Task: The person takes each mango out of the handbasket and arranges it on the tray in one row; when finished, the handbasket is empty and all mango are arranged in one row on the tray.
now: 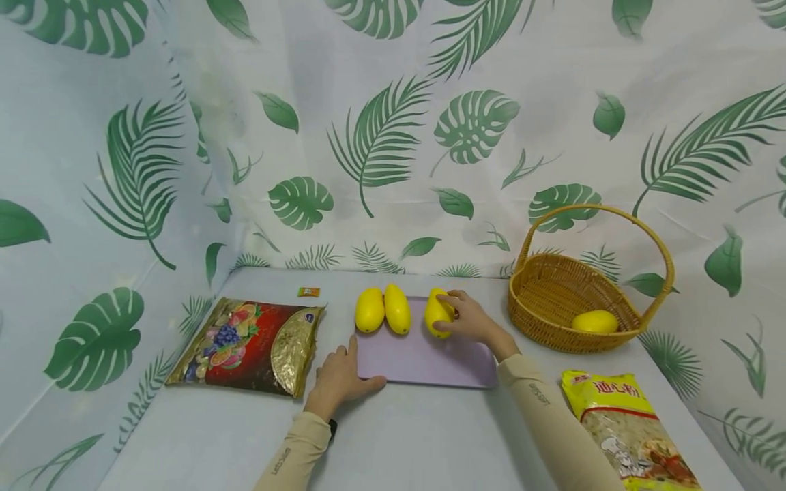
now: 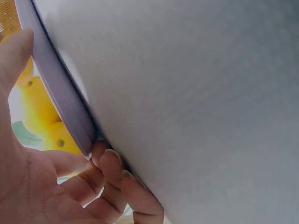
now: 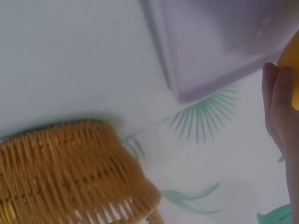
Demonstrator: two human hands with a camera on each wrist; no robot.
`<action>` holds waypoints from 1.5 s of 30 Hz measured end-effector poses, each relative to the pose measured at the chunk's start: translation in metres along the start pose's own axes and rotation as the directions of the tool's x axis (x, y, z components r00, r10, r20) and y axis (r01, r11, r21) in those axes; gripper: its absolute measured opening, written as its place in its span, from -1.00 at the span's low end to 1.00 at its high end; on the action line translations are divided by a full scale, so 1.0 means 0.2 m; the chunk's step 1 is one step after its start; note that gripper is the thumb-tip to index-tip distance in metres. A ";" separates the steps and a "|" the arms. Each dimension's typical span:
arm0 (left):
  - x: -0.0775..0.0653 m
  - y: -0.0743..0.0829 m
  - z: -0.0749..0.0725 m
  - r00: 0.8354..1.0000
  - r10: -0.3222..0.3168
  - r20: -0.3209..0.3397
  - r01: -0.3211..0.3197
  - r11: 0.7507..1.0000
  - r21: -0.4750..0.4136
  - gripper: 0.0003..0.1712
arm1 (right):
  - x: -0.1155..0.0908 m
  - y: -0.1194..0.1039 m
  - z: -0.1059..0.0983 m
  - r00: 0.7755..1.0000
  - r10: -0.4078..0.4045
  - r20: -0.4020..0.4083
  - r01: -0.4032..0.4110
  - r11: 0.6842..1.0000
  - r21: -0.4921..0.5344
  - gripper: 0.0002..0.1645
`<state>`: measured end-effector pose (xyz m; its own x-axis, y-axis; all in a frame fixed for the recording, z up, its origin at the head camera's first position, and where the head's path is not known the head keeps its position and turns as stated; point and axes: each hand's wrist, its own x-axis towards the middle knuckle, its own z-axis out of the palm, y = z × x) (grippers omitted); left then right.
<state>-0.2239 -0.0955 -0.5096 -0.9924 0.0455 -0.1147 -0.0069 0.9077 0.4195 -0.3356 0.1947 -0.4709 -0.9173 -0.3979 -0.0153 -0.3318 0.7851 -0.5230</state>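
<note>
My right hand (image 1: 471,319) grips a yellow mango (image 1: 437,314) over the right half of a pale purple tray (image 1: 424,365), thumb on the near side and fingers on the far side. Two more mangoes, one at the left (image 1: 370,310) and one beside it (image 1: 398,310), lie together at the tray's back left. At the front left corner of the tray, my left hand (image 1: 340,375) has thumb and index finger spread along its edges. In the left wrist view the thumb (image 2: 17,51) touches the rim, and the other fingers bend loosely by the corner.
To the right stands a wicker basket (image 1: 540,334) with a tall handle and one mango (image 1: 595,322) inside. A yellow food bag (image 1: 632,429) lies in front of it. On the left are a red and gold bag (image 1: 245,348) and a small orange packet (image 1: 309,292).
</note>
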 end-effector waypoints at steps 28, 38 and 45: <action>0.00 0.00 0.00 1.000 -0.004 -0.005 0.004 1.000 0.002 0.34 | 0.09 -0.09 0.07 0.994 0.023 0.107 -0.020 0.999 -0.031 -0.09; 0.00 0.01 -0.02 1.000 -0.003 0.006 0.003 1.000 -0.011 0.33 | 0.07 -0.08 0.04 0.994 0.051 0.096 -0.048 0.998 -0.032 -0.06; -0.01 0.01 -0.01 1.000 -0.005 0.008 0.005 1.000 -0.008 0.34 | 0.01 -0.05 0.01 0.995 0.054 0.081 -0.052 0.998 -0.036 -0.08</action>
<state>-0.2223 -0.0955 -0.5069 -0.9913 0.0445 -0.1237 -0.0126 0.9044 0.4266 -0.3329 0.1856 -0.4676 -0.9132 -0.3917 -0.1125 -0.2918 0.8212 -0.4905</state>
